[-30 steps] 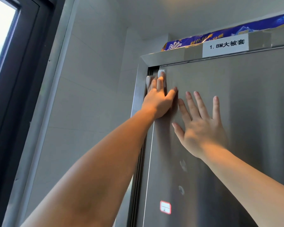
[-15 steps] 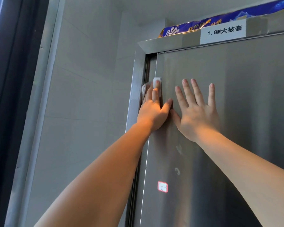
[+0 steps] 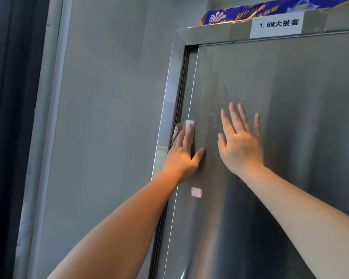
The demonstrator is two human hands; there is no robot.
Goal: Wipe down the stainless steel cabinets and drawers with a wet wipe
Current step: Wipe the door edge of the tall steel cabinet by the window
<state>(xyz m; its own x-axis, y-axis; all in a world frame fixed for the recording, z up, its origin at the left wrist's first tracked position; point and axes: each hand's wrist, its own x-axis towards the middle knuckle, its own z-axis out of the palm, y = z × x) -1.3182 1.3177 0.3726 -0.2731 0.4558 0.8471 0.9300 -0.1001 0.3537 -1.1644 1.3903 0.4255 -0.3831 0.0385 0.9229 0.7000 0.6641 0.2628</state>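
left hand [image 3: 184, 153] pressing white wet wipe [image 3: 189, 127] flat against left edge of steel cabinet door [image 3: 280, 137], fingers straight. right hand [image 3: 241, 143] lying flat on door, grasping nothing. faint streaks showing above hands; lower door seemingly awaiting wiping.

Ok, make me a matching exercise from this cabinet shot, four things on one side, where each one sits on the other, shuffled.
Things:
1. wet wipe
2. right hand
3. white label
4. red-edged sticker

Places:
A. flat on the door, right of the other hand
B. on the cabinet's top rail
C. under the left hand's fingers, at the door's left edge
D. on the door, below the left hand

Pairs: 1-C, 2-A, 3-B, 4-D
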